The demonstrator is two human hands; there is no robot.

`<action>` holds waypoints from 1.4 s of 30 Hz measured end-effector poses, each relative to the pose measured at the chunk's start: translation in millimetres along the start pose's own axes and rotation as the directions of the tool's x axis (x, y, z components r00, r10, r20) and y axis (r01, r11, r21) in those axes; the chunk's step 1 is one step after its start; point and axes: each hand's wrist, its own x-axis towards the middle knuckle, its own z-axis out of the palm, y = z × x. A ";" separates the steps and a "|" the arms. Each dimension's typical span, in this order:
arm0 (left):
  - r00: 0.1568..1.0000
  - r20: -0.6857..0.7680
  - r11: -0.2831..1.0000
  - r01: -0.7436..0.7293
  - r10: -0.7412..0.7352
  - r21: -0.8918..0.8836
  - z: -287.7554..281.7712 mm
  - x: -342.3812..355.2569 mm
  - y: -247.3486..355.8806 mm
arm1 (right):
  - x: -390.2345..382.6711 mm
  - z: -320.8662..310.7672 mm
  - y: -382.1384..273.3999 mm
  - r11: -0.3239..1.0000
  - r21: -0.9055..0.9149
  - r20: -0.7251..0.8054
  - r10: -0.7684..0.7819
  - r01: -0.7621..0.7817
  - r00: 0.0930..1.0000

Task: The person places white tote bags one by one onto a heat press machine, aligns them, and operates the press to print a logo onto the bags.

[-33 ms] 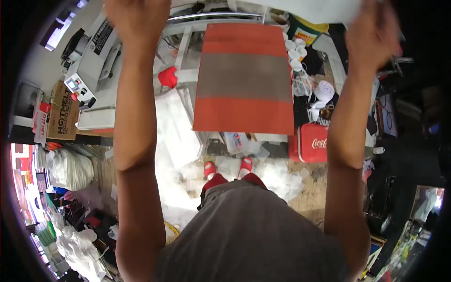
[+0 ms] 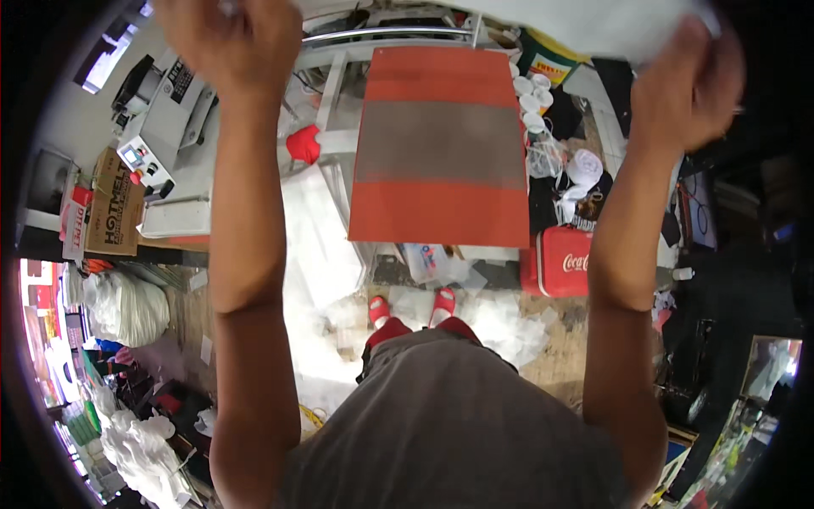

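Both my arms reach up and away to the top of the view. My right hand (image 2: 691,89) is closed on the right end of a white cloth (image 2: 585,30), which stretches along the upper edge and is partly cut off. My left hand (image 2: 237,47) is curled closed at the upper left; white material runs toward it along the top edge, but its grip is partly out of view. Below and between the hands lies an orange-red board (image 2: 441,216) with a wide grey-brown band (image 2: 441,142) across its middle.
Left of my left arm stands a machine with a control panel (image 2: 146,165), beside a cardboard box (image 2: 114,204). White cups (image 2: 532,102), a white roll (image 2: 585,165) and a red case (image 2: 564,261) line the board's right side. White sheets (image 2: 318,229) lie at its left.
My hands have come slightly lower and farther apart, the left going left and the right going right. More of the white cloth shows at the upper right.
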 end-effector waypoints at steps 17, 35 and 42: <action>0.316 0.710 0.737 0.531 -0.629 0.417 -31.8 -360.3 96.0 | -352.5 -19.6 18.8 0.629 -0.682 0.416 0.753 -0.373 0.510; 0.551 0.586 0.779 0.575 -0.594 0.249 -42.4 -390.5 94.4 | -376.4 -28.2 26.4 0.723 -0.555 0.302 0.636 -0.411 0.710; 0.565 0.590 0.794 0.559 -0.576 0.239 -44.2 -388.6 92.5 | -376.2 -25.6 23.9 0.726 -0.560 0.290 0.624 -0.400 0.725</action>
